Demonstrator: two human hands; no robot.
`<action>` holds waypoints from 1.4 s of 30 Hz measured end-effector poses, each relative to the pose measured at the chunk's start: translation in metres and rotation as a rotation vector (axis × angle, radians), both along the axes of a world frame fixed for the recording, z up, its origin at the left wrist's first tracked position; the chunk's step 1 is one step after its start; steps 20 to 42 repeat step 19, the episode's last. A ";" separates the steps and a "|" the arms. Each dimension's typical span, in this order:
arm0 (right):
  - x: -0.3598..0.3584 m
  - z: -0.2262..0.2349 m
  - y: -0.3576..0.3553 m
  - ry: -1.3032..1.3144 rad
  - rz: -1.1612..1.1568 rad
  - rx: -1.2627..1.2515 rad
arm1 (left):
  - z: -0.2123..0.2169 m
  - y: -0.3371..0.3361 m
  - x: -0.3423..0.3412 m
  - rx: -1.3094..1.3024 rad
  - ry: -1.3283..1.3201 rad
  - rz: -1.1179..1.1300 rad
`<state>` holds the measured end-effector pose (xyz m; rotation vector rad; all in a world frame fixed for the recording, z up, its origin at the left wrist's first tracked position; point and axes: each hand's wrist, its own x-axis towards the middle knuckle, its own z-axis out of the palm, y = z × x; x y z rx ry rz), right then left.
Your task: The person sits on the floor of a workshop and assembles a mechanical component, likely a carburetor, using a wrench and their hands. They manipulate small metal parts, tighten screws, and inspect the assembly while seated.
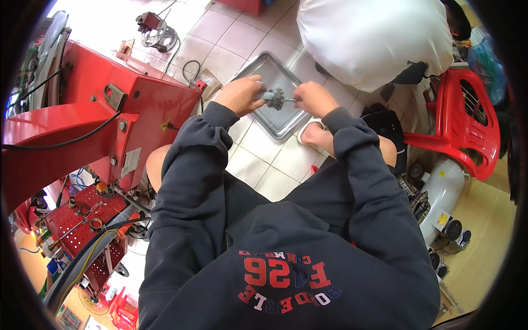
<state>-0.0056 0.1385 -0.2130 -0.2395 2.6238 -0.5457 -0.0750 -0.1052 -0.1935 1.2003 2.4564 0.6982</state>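
My left hand [242, 94] is closed around the handle-like end of a grey metal part with a toothed, gear-like head [275, 98]. My right hand [316, 99] pinches a thin metal rod [290, 100] that points at the toothed head from the right. Whether the rod is a separate tool or the part's own shaft, I cannot tell. Both hands are held over a shallow grey metal tray [280, 120], which lies on the tiled floor between my knees and beyond them.
A big red machine [132, 104] stands close on my left, with a red perforated cart [82, 214] behind it. A red plastic chair [467, 121] and a pale tank [445, 192] are at right. A large white bundle [374, 41] sits ahead; a chainring-like metal part [159, 37] lies far left.
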 end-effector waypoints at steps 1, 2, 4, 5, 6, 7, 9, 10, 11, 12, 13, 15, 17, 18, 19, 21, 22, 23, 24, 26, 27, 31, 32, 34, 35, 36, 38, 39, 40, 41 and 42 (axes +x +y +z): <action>-0.001 0.006 -0.002 -0.002 -0.010 0.024 | 0.000 0.000 0.000 0.006 -0.002 -0.007; -0.002 0.012 -0.003 -0.005 -0.018 0.047 | -0.001 0.000 0.000 0.012 -0.005 -0.012; -0.002 0.022 -0.005 0.023 0.004 -0.012 | 0.000 -0.001 -0.002 0.032 -0.011 -0.011; -0.001 0.024 -0.006 0.036 0.016 -0.042 | -0.002 -0.003 -0.004 0.059 -0.022 -0.013; 0.001 0.020 -0.005 0.077 0.011 -0.114 | -0.001 -0.002 -0.004 0.089 -0.032 -0.021; 0.004 0.011 -0.003 0.118 0.006 -0.186 | 0.000 0.000 -0.004 0.083 -0.002 -0.011; 0.006 -0.004 0.000 0.132 0.020 -0.274 | 0.004 0.000 -0.005 0.046 -0.021 -0.007; 0.005 -0.011 0.002 0.106 0.038 -0.290 | 0.004 0.000 -0.005 0.027 -0.032 -0.006; 0.005 -0.018 0.005 0.080 0.056 -0.306 | -0.003 -0.001 -0.005 0.042 -0.006 -0.024; 0.005 -0.014 0.002 0.078 0.072 -0.249 | -0.003 -0.002 -0.003 0.025 0.003 -0.024; 0.004 -0.010 -0.001 0.076 0.088 -0.192 | -0.002 -0.003 0.000 0.009 0.011 -0.024; 0.002 0.002 -0.004 0.047 0.077 -0.091 | -0.002 -0.003 0.001 -0.013 0.015 -0.028; 0.000 0.017 -0.007 -0.009 0.022 -0.005 | -0.003 -0.002 0.001 -0.023 0.005 -0.035; -0.001 0.022 -0.008 -0.014 0.013 0.018 | -0.003 -0.001 0.000 0.016 -0.007 -0.040; -0.002 0.025 -0.008 -0.020 0.005 0.040 | -0.003 -0.001 -0.002 0.054 -0.018 -0.046; -0.002 0.025 -0.008 -0.020 0.005 0.040 | -0.003 -0.001 -0.002 0.054 -0.018 -0.046; -0.002 0.025 -0.008 -0.020 0.005 0.040 | -0.003 -0.001 -0.002 0.054 -0.018 -0.046; -0.002 0.025 -0.008 -0.020 0.005 0.040 | -0.003 -0.001 -0.002 0.054 -0.018 -0.046; -0.002 0.025 -0.008 -0.020 0.005 0.040 | -0.003 -0.001 -0.002 0.054 -0.018 -0.046; -0.002 0.025 -0.008 -0.020 0.005 0.040 | -0.003 -0.001 -0.002 0.054 -0.018 -0.046; -0.002 0.025 -0.008 -0.020 0.005 0.040 | -0.003 -0.001 -0.002 0.054 -0.018 -0.046; -0.002 0.025 -0.008 -0.020 0.005 0.040 | -0.003 -0.001 -0.002 0.054 -0.018 -0.046; -0.002 0.025 -0.008 -0.020 0.005 0.040 | -0.003 -0.001 -0.002 0.054 -0.018 -0.046; -0.002 0.025 -0.008 -0.020 0.005 0.040 | -0.003 -0.001 -0.002 0.054 -0.018 -0.046; -0.002 0.025 -0.008 -0.020 0.005 0.040 | -0.003 -0.001 -0.002 0.054 -0.018 -0.046; -0.002 0.025 -0.008 -0.020 0.005 0.040 | -0.003 -0.001 -0.002 0.054 -0.018 -0.046; -0.002 0.025 -0.008 -0.020 0.005 0.040 | -0.003 -0.001 -0.002 0.054 -0.018 -0.046; -0.002 0.025 -0.008 -0.020 0.005 0.040 | -0.003 -0.001 -0.002 0.054 -0.018 -0.046; -0.002 0.025 -0.008 -0.020 0.005 0.040 | -0.003 -0.001 -0.002 0.054 -0.018 -0.046; -0.002 0.025 -0.008 -0.020 0.005 0.040 | -0.003 -0.001 -0.002 0.054 -0.018 -0.046; -0.002 0.025 -0.008 -0.020 0.005 0.040 | -0.003 -0.001 -0.002 0.054 -0.018 -0.046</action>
